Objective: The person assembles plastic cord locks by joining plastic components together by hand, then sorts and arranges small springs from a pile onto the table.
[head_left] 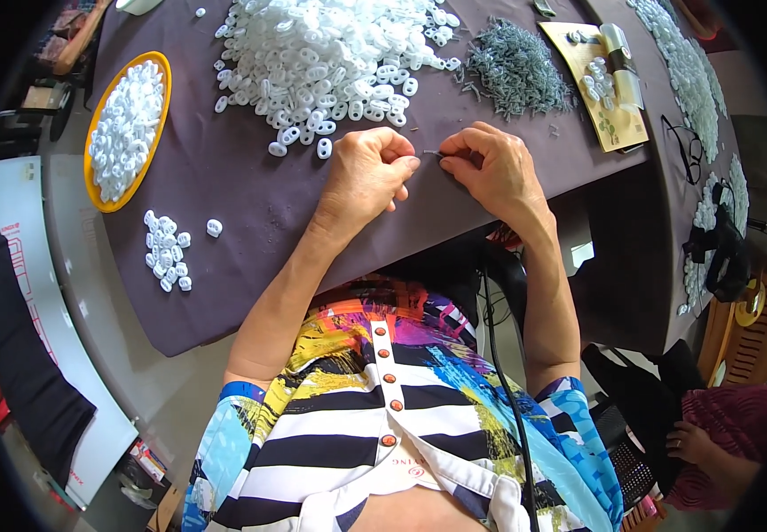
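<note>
My left hand (367, 175) is closed in a pinch over the near part of the table; whatever its fingertips hold is too small to make out. Facing it, a short gap away, my right hand (497, 170) pinches a thin, pale grey pin-like piece (432, 152) that points toward the left hand. Just beyond the left hand spreads a big heap of white oval plastic pieces with two holes (330, 58). Past my right hand lies a pile of small grey pin-like pieces (518, 71).
An orange-rimmed tray (168, 97) full of white pieces stands at the left, with a small group of white pieces (166, 253) nearer me. A yellow card (618, 131) and eyeglasses (687, 149) lie to the right. Another person's hand (689, 442) shows at lower right.
</note>
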Demonstrator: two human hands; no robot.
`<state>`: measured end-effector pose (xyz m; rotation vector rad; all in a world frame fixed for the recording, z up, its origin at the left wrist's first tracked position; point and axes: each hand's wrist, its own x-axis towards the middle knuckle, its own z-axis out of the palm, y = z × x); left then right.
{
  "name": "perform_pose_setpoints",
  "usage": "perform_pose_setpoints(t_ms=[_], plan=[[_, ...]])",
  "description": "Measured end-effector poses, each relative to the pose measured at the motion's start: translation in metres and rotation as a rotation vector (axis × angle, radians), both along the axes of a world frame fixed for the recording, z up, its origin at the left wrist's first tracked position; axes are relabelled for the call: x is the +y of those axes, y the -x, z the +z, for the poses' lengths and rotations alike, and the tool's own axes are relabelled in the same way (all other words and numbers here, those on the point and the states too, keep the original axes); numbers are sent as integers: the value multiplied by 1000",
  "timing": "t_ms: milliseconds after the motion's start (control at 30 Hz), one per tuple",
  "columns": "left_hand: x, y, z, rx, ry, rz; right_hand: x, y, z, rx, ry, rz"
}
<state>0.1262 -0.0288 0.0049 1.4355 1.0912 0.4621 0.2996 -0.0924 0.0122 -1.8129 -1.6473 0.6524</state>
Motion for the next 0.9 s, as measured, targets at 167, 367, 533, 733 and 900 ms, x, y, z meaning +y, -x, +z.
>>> perform_pose_setpoints(t_ms=[167, 367, 533, 733, 900], plan=[[-1, 2, -1, -23, 20, 9, -1, -9, 4, 80, 31, -2], [0, 3, -4, -21, 12, 25, 0, -10, 2, 48, 16, 6], [-1, 0, -2, -38, 34, 33, 0, 2, -4, 6, -114, -22], [-4, -1, -3, -48, 18, 39, 0, 15, -13, -256, -283, -12], [-6, 0, -5, -26, -6, 68, 1, 24, -21, -383, -295, -2]])
